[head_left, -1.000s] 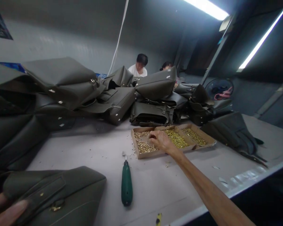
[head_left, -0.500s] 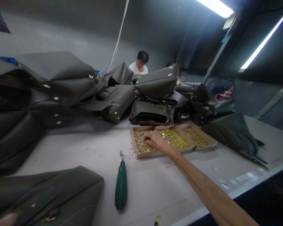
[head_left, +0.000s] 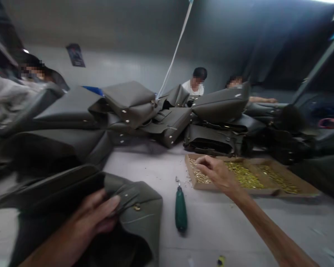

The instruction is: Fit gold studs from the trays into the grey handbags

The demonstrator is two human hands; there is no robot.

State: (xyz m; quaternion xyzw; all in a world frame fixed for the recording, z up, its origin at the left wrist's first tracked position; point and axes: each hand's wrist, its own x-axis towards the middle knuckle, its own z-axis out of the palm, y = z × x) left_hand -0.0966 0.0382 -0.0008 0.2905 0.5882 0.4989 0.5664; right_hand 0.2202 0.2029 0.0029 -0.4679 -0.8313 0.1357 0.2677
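My left hand (head_left: 96,217) grips the edge of a dark olive leather bag (head_left: 139,207) lying on the table in front of me, thumb on top beside a small brass fitting. My right hand (head_left: 215,171) reaches out over the left compartment of a shallow cardboard tray (head_left: 200,185) holding small brass pieces. Its fingers are pinched together just above the pieces; what they hold is too small to see. A tool with a green handle (head_left: 180,213) and a metal hook tip lies on the table between my two arms.
Several more olive bags (head_left: 130,107) are heaped across the back and left of the grey table (head_left: 211,226). Two people sit behind the heap, and another person's sleeve (head_left: 5,100) shows at far left. A cord (head_left: 174,52) hangs from above.
The view has swung left and blurred. My left hand has come up into view and now holds the near bag. My right hand stays at the tray, lifted slightly with fingers pinched.
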